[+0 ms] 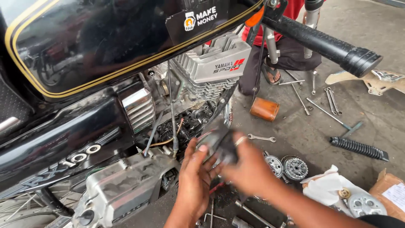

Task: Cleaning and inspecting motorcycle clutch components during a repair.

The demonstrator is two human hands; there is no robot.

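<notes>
I look down the side of a black motorcycle with a gold-striped fuel tank (97, 42) and a finned silver engine (206, 71). My left hand (195, 177) and my right hand (249, 166) are raised together beside the open, dark engine side (185, 124). Both hold a dark, blurred engine part (219, 143) between them, the right hand's fingers curled around it and the left hand's fingers pressing on its near side. A silver side casing (126, 185) sits just left of my left hand.
The black handlebar grip (333, 48) juts across the upper right. On the concrete floor lie round clutch parts (287, 166), a spanner (261, 138), long rod tools (327, 112), a ribbed black rubber piece (358, 148), an orange cylinder (264, 109), white rag and a cardboard box (390, 192). Another person crouches behind the bike (291, 52).
</notes>
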